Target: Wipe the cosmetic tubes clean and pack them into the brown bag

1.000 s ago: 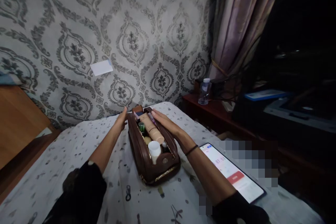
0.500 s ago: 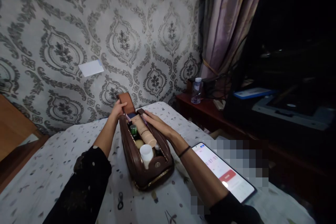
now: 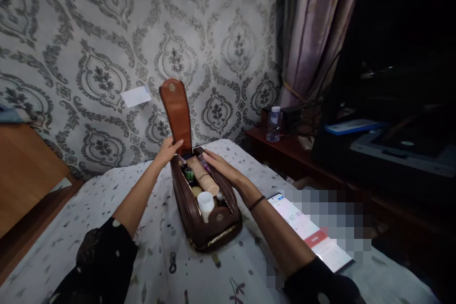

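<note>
A brown leather toiletry bag (image 3: pixel 190 221) lies unzipped on the bed, its far end toward the wall. Its tan-lined flap (image 3: pixel 180 116) stands upright at that end. My left hand (image 3: pixel 167 153) grips the far left corner by the flap's base, thumb against the lining. Along the far right rim my right hand (image 3: pixel 224 168) holds the bag's side, fingers stretched forward. Inside lie a beige tube (image 3: pixel 204 178), a white-capped container (image 3: pixel 205 203), a green-capped bottle (image 3: pixel 189 174) and other small items partly hidden by the walls.
A lit phone (image 3: pixel 309 235) lies on the patterned bedsheet (image 3: pixel 149 266), partly behind my right forearm. A clear bottle (image 3: pixel 274 126) stands on the red-brown table (image 3: pixel 258 137). A wooden board (image 3: pixel 28 171) is at left, before the patterned wall.
The flap has swung up from a folded position and now stands tall. My left thumb has shifted to its base. My right hand stays on the bag's right side; the view has shifted slightly.
</note>
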A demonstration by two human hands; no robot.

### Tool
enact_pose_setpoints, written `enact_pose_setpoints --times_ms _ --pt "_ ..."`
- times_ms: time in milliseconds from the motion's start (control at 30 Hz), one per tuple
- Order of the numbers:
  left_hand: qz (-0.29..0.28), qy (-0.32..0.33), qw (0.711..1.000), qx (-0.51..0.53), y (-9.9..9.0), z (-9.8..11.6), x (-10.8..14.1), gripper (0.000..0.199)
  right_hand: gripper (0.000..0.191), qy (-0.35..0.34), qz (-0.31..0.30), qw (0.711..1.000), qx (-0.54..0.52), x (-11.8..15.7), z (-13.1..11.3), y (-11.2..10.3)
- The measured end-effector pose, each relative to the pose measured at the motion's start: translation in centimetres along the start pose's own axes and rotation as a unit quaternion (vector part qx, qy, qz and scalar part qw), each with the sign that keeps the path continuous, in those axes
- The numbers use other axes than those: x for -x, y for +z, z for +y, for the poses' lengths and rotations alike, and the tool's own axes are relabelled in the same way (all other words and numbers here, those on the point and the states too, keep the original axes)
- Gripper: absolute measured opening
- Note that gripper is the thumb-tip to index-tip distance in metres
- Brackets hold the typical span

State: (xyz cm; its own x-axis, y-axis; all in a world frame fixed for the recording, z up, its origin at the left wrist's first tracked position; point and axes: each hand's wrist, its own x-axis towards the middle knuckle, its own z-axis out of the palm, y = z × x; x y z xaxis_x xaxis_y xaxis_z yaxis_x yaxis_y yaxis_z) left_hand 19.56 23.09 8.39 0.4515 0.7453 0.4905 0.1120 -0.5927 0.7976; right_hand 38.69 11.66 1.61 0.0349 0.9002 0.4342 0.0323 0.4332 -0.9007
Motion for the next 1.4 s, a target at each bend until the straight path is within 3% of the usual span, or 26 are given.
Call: enact_pose_setpoints --times_ms 133,233,333,500,633,767,867,967,1100,1300,1400 --pt "-0.078 0.024 0.995 -0.065 -0.2 1.3 1.9 0.035 0.064 0.005 -0.029 0.999 -0.022 -0.2 -0.6 0.0" --pt "-0.163 0.086 0.967 -0.175 0.1 2.7 3.2 0.045 0.070 -0.003 -0.040 0.999 -0.025 0.0 -1.1 0.2" --pt "-0.178 0.085 0.948 -0.250 0.3 4.1 4.2 0.052 0.069 0.007 -0.030 0.999 -0.030 0.5 -1.7 0.4" --pt "-0.171 0.092 0.942 -0.275 1.0 6.2 6.8 0.058 0.070 0.032 -0.005 0.999 -0.037 1.8 -2.7 0.5" --pt "-0.155 0.124 0.932 -0.303 2.7 8.5 11.3 0.057 0.075 0.019 0.016 1.000 -0.002 3.5 -3.0 0.4" --pt "-0.151 0.196 0.907 -0.341 4.7 10.8 16.3 0.050 0.081 0.018 0.056 0.998 0.029 5.7 -2.9 0.6" --pt "-0.139 0.277 0.876 -0.370 6.2 11.2 18.4 0.049 0.083 0.006 0.089 0.995 0.045 6.7 -2.6 1.0" --pt "-0.102 0.324 0.843 -0.416 7.7 10.2 18.9 0.043 0.085 -0.005 0.112 0.992 0.056 7.0 -2.6 1.3" --pt "-0.036 0.337 0.824 -0.454 8.7 8.9 18.7 0.044 0.079 -0.012 0.113 0.992 0.057 7.1 -2.7 1.3" --pt "-0.052 0.346 0.853 -0.388 7.9 8.7 19.2 0.049 0.067 -0.021 0.088 0.991 0.098 7.7 -3.2 1.2" --pt "-0.015 0.310 0.880 -0.358 7.2 8.5 19.4 0.051 0.060 -0.047 0.076 0.987 0.136 8.0 -3.5 1.3"
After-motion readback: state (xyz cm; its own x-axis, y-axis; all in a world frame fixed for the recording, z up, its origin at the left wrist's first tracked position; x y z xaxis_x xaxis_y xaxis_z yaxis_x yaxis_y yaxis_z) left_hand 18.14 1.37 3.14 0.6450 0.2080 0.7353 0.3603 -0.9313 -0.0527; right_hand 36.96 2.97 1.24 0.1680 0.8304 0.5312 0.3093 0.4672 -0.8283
